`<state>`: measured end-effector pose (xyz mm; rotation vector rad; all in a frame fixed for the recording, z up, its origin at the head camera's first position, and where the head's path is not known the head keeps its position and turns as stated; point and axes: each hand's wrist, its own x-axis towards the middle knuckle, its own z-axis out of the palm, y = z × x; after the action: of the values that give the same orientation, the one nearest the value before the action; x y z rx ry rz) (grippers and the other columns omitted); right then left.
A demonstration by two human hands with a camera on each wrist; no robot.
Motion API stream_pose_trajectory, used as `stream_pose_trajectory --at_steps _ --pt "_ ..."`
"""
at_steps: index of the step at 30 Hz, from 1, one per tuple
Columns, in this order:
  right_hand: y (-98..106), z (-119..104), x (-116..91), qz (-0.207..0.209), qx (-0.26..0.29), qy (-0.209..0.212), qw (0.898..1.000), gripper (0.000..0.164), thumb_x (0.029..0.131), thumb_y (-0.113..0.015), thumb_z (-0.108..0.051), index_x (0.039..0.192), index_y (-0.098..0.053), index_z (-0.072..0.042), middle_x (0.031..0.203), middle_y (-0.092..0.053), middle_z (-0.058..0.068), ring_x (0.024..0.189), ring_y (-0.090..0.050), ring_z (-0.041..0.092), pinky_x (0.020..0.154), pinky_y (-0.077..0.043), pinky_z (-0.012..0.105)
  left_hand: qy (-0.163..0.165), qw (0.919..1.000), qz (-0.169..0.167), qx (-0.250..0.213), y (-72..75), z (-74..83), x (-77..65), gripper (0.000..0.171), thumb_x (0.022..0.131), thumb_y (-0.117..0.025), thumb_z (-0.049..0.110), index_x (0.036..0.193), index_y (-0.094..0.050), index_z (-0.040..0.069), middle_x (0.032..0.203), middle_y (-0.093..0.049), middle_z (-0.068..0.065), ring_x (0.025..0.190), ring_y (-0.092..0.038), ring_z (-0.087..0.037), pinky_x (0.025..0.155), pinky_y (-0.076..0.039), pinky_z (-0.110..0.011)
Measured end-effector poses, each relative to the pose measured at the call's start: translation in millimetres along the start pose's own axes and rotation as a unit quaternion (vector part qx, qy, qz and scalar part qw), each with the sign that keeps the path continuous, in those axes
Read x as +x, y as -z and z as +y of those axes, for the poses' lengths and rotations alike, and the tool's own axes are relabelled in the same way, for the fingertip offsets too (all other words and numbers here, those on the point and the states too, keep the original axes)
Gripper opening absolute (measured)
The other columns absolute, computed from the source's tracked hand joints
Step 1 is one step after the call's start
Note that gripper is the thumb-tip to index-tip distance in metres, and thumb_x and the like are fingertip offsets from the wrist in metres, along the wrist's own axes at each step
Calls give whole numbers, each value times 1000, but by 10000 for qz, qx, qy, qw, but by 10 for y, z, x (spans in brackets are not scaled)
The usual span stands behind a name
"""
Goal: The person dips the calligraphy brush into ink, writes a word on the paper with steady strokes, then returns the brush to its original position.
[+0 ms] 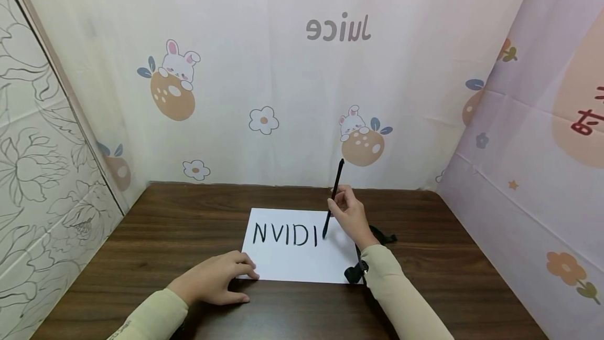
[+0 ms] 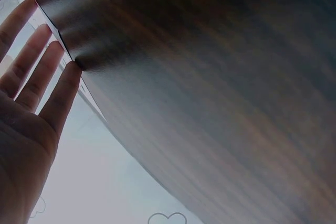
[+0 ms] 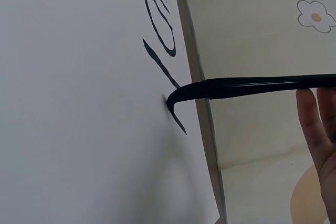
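My right hand pinches a slim black brush pen well above its tip, the pen standing tilted. In the right wrist view the soft brush tip bends against the white sheet of paper, on a short dark stroke. Black letters reading "NVIDI" run across the upper part of the sheet, left of the pen. At the paper's lower left corner rests my left hand, fingertips on its edge and thumb on the table. The left wrist view has those fingers nearly straight and spread.
The sheet lies on a dark brown wooden table. A black strap and a small black device sit at my right wrist. Printed curtains rise behind the table and on both sides.
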<state>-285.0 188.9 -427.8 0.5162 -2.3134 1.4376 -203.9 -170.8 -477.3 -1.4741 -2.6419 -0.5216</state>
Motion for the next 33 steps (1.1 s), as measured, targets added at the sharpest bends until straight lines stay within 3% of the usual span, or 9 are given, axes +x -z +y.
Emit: stream_pose_trajectory --at_steps 7,19,33 --pt "19 -164 -49 -19 74 140 9999 25 97 -61 1 120 -52 -1 90 -55 15 77 -60 28 68 -58 34 40 10000 -22 24 5 -1 7 33 88 -76 42 116 -71 24 120 -59 4 105 -59 -10 86 -52 -31" --pt "-2 -137 -83 -86 84 114 9999 26 96 -63 0 120 -53 -4 88 -55 14 83 -60 20 70 -58 30 -5 10000 0 52 -7 -12 7 33 88 -76 42 116 -71 24 119 -59 5 104 -58 -9 85 -52 -30" --pt "-33 -145 -120 -127 304 172 9993 27 96 -63 2 120 -53 -2 87 -56 13 83 -62 22 68 -59 33 -92 9999 101 67 -3 6 -4 33 86 -78 40 114 -71 23 118 -60 4 105 -59 -10 86 -52 -31"
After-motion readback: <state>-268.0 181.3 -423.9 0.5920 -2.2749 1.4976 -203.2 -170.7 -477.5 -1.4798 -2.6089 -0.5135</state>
